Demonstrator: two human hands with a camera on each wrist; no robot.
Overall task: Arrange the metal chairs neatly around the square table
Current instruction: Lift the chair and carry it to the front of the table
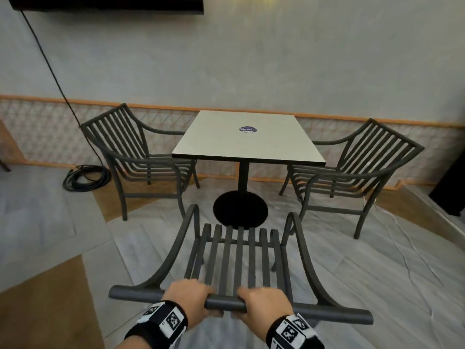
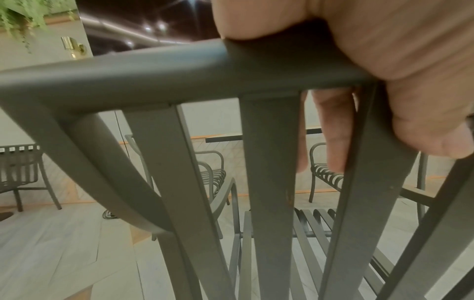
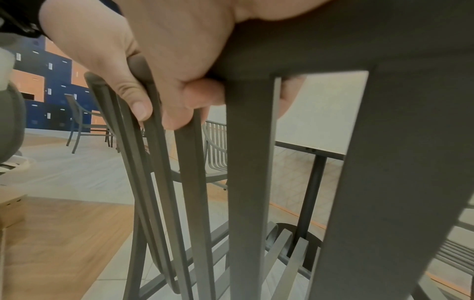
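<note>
A dark grey slatted metal chair (image 1: pixel 239 258) stands in front of me, its seat pointing at the square table (image 1: pixel 247 137). Both hands grip its top back rail (image 1: pixel 225 304): my left hand (image 1: pixel 192 297) left of centre, my right hand (image 1: pixel 264 304) right of centre. The left wrist view shows the left hand (image 2: pixel 384 67) with fingers wrapped over the rail (image 2: pixel 153 75). In the right wrist view the right hand (image 3: pixel 166 67) curls round the rail, its thumb against the slats. Two more chairs flank the table, the left chair (image 1: pixel 136 157) and the right chair (image 1: pixel 352 172), both facing inward.
The table's black round base (image 1: pixel 240 210) lies just beyond the held chair's seat front. A coiled black cable (image 1: pixel 85 177) lies on the floor by the wall at left. A dark object (image 1: pixel 450 190) stands at the right edge. Other chairs (image 3: pixel 84 125) stand further off.
</note>
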